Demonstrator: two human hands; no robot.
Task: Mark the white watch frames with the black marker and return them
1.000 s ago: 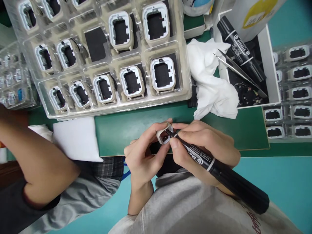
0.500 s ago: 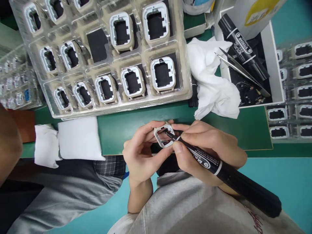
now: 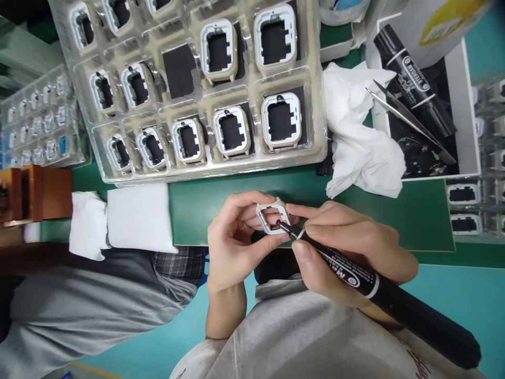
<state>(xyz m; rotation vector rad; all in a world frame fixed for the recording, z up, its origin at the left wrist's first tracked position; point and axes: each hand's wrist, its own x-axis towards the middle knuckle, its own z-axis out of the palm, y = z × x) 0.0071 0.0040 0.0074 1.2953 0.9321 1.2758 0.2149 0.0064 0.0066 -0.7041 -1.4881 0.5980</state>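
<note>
My left hand (image 3: 232,245) pinches a small white-and-beige watch case frame (image 3: 261,215) between thumb and fingers, just off the green table's front edge. The frame is a rounded square with an open middle. In my right hand (image 3: 355,247) is a black marker pen (image 3: 418,310), uncapped and held like a pencil. Its dark tip is at the frame's inner lower edge; whether it touches cannot be told. My right index finger reaches to the frame's right side. Beyond my hands, a clear plastic tray (image 3: 221,171) holds several like frames, and one pocket shows only black lining.
A crumpled white cloth (image 3: 361,137) lies right of the tray. Next to it, a white box (image 3: 469,116) holds tweezers (image 3: 410,123) and another black marker (image 3: 414,79). Folded white cloths (image 3: 138,218) lie at left. Another person's grey-trousered leg (image 3: 106,300) is at lower left.
The view has shifted, so the tray and box appear further right. The marker tip has gone from the frame's upper inside to its lower inner edge. The other person's arm has left the left edge.
</note>
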